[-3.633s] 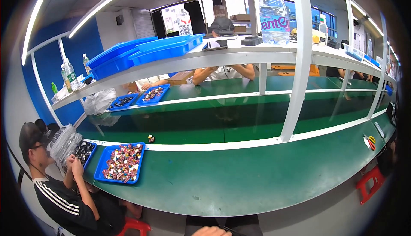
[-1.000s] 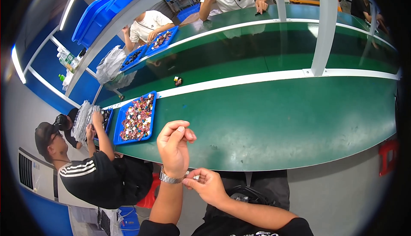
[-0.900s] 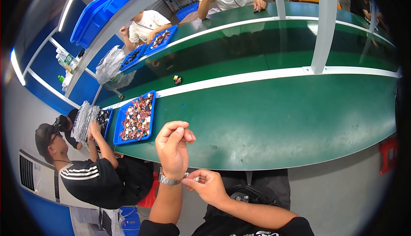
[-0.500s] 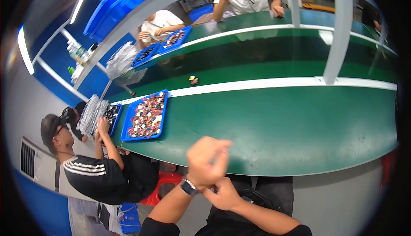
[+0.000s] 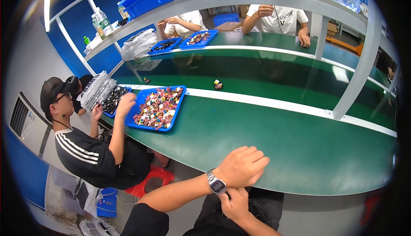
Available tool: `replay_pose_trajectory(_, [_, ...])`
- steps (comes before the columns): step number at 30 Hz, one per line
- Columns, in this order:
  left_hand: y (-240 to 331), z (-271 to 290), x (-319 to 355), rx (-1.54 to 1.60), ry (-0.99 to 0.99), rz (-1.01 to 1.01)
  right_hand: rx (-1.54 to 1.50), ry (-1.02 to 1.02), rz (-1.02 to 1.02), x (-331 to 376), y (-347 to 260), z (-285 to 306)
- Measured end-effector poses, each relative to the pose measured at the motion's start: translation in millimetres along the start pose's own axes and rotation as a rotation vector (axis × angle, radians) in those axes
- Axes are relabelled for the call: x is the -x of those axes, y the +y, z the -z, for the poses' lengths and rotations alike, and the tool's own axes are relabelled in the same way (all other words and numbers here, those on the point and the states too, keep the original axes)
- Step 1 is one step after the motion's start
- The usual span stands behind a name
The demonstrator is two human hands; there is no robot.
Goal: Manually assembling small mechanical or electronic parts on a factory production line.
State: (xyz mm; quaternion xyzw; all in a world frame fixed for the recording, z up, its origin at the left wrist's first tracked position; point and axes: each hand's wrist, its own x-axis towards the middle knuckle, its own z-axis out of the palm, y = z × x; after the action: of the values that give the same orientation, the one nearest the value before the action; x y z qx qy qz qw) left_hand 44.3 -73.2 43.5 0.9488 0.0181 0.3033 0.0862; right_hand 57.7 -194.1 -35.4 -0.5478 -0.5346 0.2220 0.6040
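My left hand (image 5: 242, 166) is curled into a loose fist above the near edge of the green worktable (image 5: 239, 124), its back toward me and nothing visible in it. A silver digital wristwatch (image 5: 217, 186) with a metal band sits on that wrist. My right hand (image 5: 236, 204) is just below, its thumb and fingers closed against the lower side of the watch. A blue tray (image 5: 182, 103) stands farther left on the table, heaped with small red, white and yellow parts (image 5: 159, 106).
A co-worker (image 5: 81, 137) in black sits at left, a hand raised beside the tray. Black parts and clear plastic bags (image 5: 99, 91) lie near them. Two people in white shirts sit across. A white frame post (image 5: 364, 60) rises at right; small parts (image 5: 218, 85) lie beyond the rail.
My view has shifted; my left forearm has turned and the fist now points right, showing the watch face. My right hand stays at that wrist. The co-worker's hand has lifted toward the tray.
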Motion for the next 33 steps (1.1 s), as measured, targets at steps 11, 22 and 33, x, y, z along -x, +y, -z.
replay_pose_trajectory(11, [-17.4,-13.4,15.6,1.286,0.29,0.485,0.005,-0.507,0.023,-67.5,-79.4,149.8])
replay_pose_trajectory(22, [-34.8,-3.7,40.7,1.767,-0.441,0.72,0.405,-0.866,-0.024,-193.9,-37.1,171.3])
replay_pose_trajectory(33, [-147.9,30.6,95.8,0.977,0.155,1.365,0.785,-0.095,-0.172,-292.4,122.8,49.7])
